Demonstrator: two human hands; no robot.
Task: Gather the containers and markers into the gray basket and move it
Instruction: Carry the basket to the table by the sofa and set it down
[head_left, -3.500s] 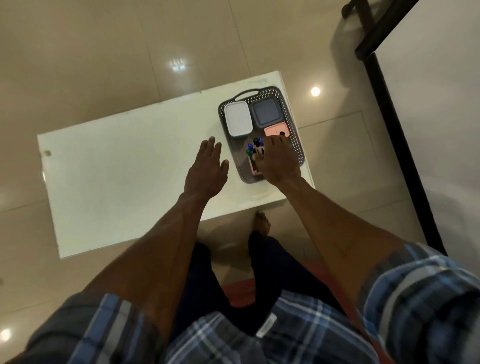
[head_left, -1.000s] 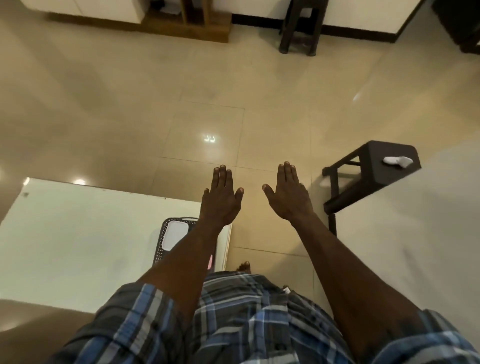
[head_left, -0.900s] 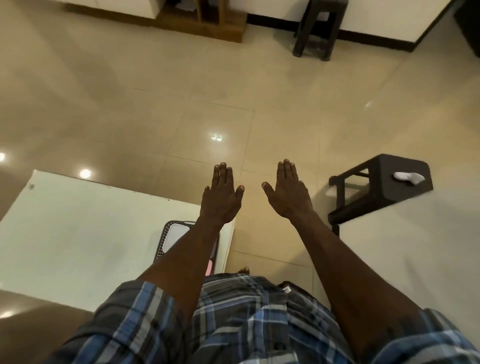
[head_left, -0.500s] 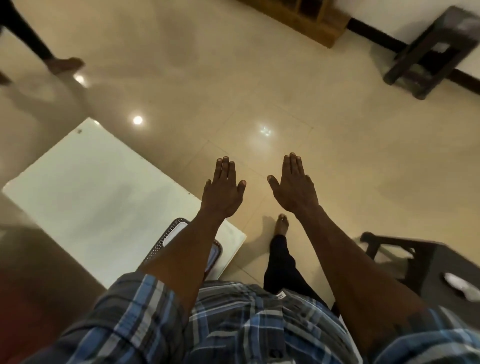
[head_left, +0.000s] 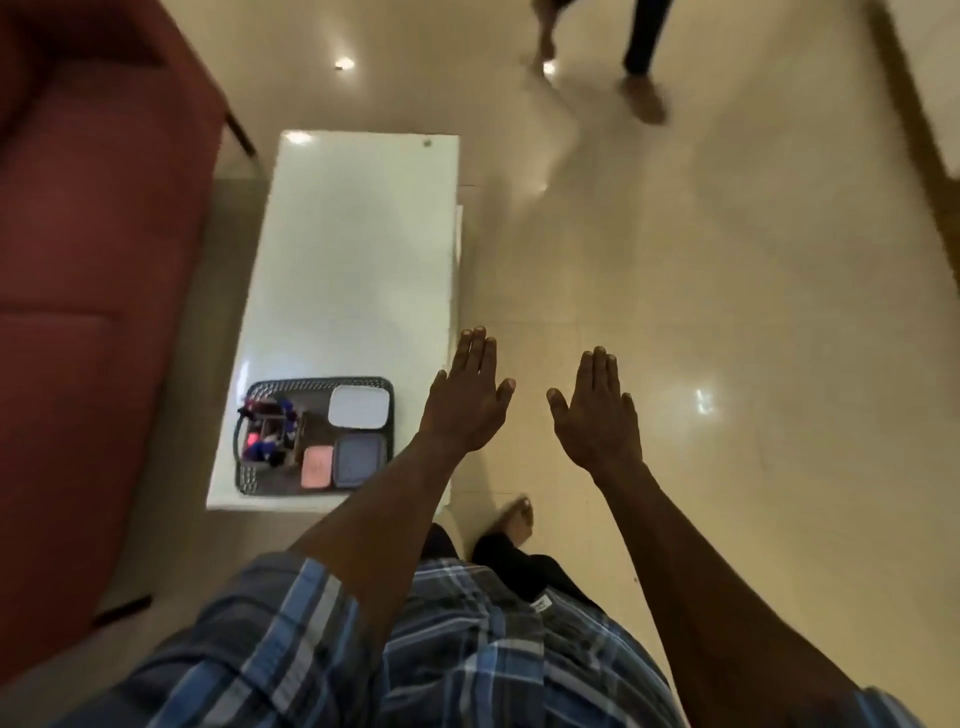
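The gray basket (head_left: 249, 474) sits on the near end of the white table (head_left: 353, 260). Inside it lie a white container (head_left: 359, 406), a dark gray container (head_left: 359, 460), a pink container (head_left: 317, 466) and a holder of several markers (head_left: 267, 434). My left hand (head_left: 467, 397) is held flat with straight fingers over the table's right edge, to the right of the basket, holding nothing. My right hand (head_left: 597, 410) is also flat and empty, out over the floor.
A red sofa (head_left: 93, 291) fills the left side beside the table. Another person's legs (head_left: 639, 62) stand on the tiled floor at the top. My bare foot (head_left: 517, 517) is on the floor by the table's near right corner.
The view has swung round: the table now runs away from me at the left, the basket is fully visible, the sofa has come into view. Both hands stay flat and empty.
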